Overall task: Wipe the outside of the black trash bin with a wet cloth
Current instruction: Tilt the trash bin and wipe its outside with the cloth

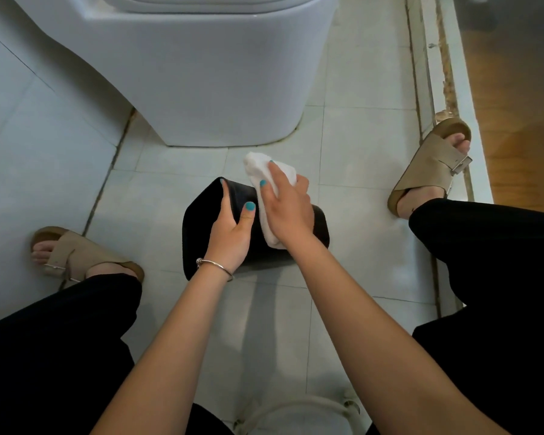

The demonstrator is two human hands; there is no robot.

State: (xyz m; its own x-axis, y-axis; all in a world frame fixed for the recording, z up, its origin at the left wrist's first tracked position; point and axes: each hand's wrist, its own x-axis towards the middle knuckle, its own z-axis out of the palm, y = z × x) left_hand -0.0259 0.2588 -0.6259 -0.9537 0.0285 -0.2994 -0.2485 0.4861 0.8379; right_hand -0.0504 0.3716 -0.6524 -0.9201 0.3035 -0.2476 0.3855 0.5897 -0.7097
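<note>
The black trash bin (201, 215) lies tipped on its side on the tiled floor between my feet, its opening toward the left. My left hand (231, 229) grips the bin at its rim, fingers curled over the edge and thumb on the outer wall. My right hand (285, 208) presses a white cloth (258, 169) against the bin's upper side, fingers spread over the cloth. Part of the cloth sticks out past the fingertips and part hangs below the palm.
A white toilet base (220, 89) stands just beyond the bin. My sandalled feet sit at the left (76, 255) and right (431, 171). A raised white threshold (449, 89) runs along the right, with wooden floor past it. A tiled wall is on the left.
</note>
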